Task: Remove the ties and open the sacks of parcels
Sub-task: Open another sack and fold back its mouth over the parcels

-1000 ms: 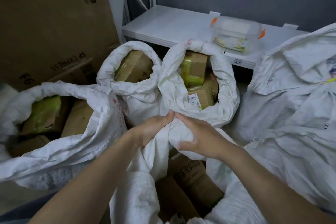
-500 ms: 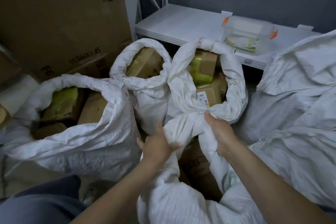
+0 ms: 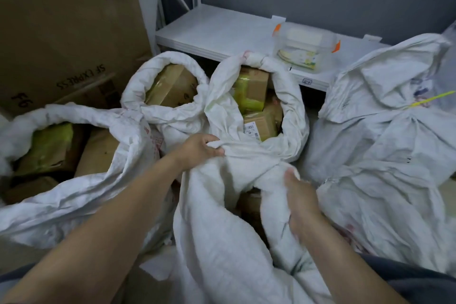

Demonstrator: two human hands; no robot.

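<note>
Sack nearest point(image 3: 222, 242) — white woven, by knees, mouth untied. Left hand point(image 3: 199, 149) grips bunched far rim; right hand point(image 3: 299, 195), blurred, seemingly clutches right rim. Hands, pinched together a second ago, now apart — mouth widening, brown parcel point(image 3: 249, 201) showing; opening near done. Beyond: three opened sacks point(image 3: 293, 106). Far right: closed sack point(image 3: 382, 155), yellow tie point(image 3: 430, 101) on, likely next.

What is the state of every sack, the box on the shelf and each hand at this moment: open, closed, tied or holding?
near sack: mouth partly open, rim held by both hands.
left sack: open, parcels showing.
back left sack: open, rim rolled down.
back middle sack: open, rim rolled down.
right sack: closed, yellow tie on it.
clear box: lid on.
left hand: grips near sack.
right hand: grips near sack.
</note>
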